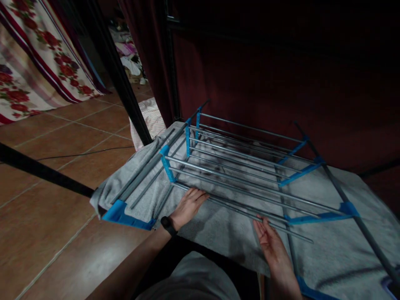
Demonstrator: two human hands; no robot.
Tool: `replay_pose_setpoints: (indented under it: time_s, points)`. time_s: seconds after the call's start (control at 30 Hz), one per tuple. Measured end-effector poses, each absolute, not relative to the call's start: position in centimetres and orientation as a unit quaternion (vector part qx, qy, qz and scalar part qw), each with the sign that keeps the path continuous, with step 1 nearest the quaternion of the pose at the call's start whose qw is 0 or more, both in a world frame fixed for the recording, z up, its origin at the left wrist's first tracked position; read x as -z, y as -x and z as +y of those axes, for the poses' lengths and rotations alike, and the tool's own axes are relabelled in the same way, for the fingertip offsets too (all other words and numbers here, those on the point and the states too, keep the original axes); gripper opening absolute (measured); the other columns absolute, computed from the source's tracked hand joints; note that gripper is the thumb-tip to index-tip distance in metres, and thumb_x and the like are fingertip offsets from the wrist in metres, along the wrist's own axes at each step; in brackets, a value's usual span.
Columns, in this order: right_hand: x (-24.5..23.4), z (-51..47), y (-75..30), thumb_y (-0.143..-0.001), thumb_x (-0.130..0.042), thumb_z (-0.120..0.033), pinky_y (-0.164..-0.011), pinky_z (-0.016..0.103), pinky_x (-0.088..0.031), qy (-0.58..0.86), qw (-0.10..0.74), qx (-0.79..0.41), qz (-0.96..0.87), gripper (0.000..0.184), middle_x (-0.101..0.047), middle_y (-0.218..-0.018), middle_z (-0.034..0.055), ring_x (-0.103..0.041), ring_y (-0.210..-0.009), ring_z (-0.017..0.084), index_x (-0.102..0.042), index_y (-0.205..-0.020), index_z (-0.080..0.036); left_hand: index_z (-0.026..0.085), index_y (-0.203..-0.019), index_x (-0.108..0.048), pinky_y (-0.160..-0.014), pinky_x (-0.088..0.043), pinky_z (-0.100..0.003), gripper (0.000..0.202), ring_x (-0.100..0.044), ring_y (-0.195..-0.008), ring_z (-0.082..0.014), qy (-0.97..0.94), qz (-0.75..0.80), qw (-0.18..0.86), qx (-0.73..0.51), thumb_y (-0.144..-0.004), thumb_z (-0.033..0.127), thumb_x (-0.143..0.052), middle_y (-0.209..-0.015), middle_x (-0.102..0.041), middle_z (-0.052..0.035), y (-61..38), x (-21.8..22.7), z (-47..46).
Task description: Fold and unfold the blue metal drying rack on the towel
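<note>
A partly assembled rack [231, 175] of grey metal tubes and blue plastic brackets lies across the grey cloth. Along its near side runs a thin metal rod [233, 204], its right end sticking out free past the rack's lower bar. My left hand [189, 207], with a dark band on the wrist, closes over this rod close to a blue bracket [168, 168]. Farther right, the fingertips of my right hand [269, 241] pinch the same rod from below. Whether the rod's left end sits inside the bracket, I cannot tell.
Grey cloth [215, 237] covers the surface under the rack. Dark metal posts [121, 79] stand at the left, over a tiled floor [62, 154] with a black cable [84, 153]. A dark red curtain [250, 96] hangs behind; a flowered curtain [46, 54] hangs far left.
</note>
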State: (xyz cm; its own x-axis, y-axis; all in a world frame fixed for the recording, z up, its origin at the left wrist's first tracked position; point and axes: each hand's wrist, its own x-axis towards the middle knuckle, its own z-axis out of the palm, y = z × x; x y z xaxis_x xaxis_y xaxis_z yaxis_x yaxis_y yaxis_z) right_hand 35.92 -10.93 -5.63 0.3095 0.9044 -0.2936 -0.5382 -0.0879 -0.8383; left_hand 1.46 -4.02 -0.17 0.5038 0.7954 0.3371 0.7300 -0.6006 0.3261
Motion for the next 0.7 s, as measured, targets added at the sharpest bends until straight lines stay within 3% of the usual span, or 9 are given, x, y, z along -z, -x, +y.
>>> replay_pose_setpoints:
  time_s: [0.17, 0.4, 0.7]
  points:
    - [4.2, -9.0, -34.4, -0.066, -0.086, -0.030, -0.104, 0.044, -0.052, 0.484, 0.665, -0.545, -0.165, 0.019, -0.075, -0.093, 0.0012, -0.070, -0.101, 0.021, -0.072, -0.079, -0.026, 0.024, -0.132, -0.059, -0.099, -0.044, -0.042, 0.040, -0.058, -0.108, -0.0231, -0.865, 0.433, 0.050, -0.248, -0.098, 0.014, -0.040, -0.120, -0.065, -0.0079, -0.2, 1.1, -4.0]
    - [2.1, -6.7, -32.9, -0.060, -0.091, -0.026, -0.091, 0.038, -0.057, 0.440, 0.683, -0.576, -0.094, 0.029, -0.071, -0.076, -0.0025, -0.069, -0.080, 0.017, -0.063, -0.066, -0.022, 0.022, -0.128, -0.061, -0.088, -0.046, -0.041, 0.035, -0.062, -0.104, -0.0261, -0.861, 0.443, 0.009, -0.250, -0.100, 0.026, -0.041, -0.115, -0.069, -0.0079, 0.8, 2.6, -3.5]
    - [2.3, -6.0, -32.8, -0.065, -0.089, -0.026, -0.088, 0.037, -0.058, 0.440, 0.677, -0.579, -0.110, 0.027, -0.070, -0.078, -0.0035, -0.068, -0.078, 0.015, -0.062, -0.070, -0.023, 0.020, -0.129, -0.059, -0.089, -0.046, -0.043, 0.037, -0.062, -0.105, -0.0279, -0.868, 0.431, -0.017, -0.246, -0.101, 0.028, -0.037, -0.118, -0.068, -0.0094, 1.1, 3.5, -2.9]
